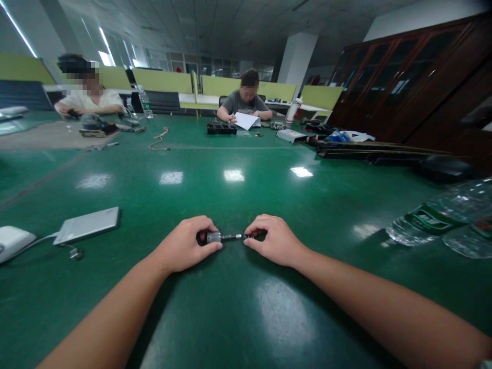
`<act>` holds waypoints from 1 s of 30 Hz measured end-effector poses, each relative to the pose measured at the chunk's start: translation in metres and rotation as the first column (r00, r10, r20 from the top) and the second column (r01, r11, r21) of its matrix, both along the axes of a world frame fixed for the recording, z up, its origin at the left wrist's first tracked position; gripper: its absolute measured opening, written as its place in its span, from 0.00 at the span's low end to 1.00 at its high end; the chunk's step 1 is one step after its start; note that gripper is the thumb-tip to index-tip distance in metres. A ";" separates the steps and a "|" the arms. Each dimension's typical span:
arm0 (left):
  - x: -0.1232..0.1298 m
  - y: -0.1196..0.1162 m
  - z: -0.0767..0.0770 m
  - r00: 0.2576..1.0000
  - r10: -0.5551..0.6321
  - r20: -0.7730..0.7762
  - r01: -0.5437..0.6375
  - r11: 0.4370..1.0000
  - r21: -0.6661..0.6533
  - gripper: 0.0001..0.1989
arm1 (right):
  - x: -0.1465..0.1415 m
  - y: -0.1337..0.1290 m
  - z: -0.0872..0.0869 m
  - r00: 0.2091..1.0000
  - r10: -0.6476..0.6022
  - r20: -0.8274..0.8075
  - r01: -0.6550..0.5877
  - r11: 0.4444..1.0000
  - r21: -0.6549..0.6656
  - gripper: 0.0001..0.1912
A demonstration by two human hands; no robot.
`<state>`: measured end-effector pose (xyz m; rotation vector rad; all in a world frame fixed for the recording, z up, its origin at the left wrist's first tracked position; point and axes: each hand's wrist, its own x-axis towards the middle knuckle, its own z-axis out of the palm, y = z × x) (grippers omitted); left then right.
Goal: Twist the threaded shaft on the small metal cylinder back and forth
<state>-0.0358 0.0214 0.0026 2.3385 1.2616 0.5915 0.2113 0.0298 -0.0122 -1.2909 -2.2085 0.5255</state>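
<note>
My left hand (189, 243) grips a small grey metal cylinder (213, 237) between thumb and fingers. From the cylinder a thin shiny shaft (231, 237) points right, toward my other hand. Thumb and forefinger of my right hand (273, 240) pinch a small dark coiled spring (249, 236), lined up with the shaft. The shaft's tip and the spring's near end lie very close; whether they touch I cannot tell. Both hands are low over the green tabletop (230, 297).
To the left lie a silver slab-shaped device (88, 225) with a cable and a white box (15, 242). Plastic water bottles (426, 220) lie at the right. Across the table sit two people, near a black tray (222, 128) and a white device (291, 135).
</note>
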 end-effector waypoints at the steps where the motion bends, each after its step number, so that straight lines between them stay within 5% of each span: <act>1: 0.000 0.000 0.000 1.000 0.001 0.001 -0.001 1.000 0.003 0.10 | 0.000 0.000 0.000 1.000 0.004 -0.006 -0.004 1.000 0.003 0.03; 13: 0.013 -0.007 -0.005 0.998 -0.034 0.059 0.033 0.999 0.013 0.10 | -0.004 -0.004 0.001 0.985 0.155 -0.080 -0.154 0.988 0.011 0.12; 30: 0.020 -0.009 -0.004 0.996 -0.069 0.057 0.069 0.998 -0.003 0.11 | -0.006 -0.004 -0.004 0.960 0.276 -0.048 -0.274 0.961 0.045 0.08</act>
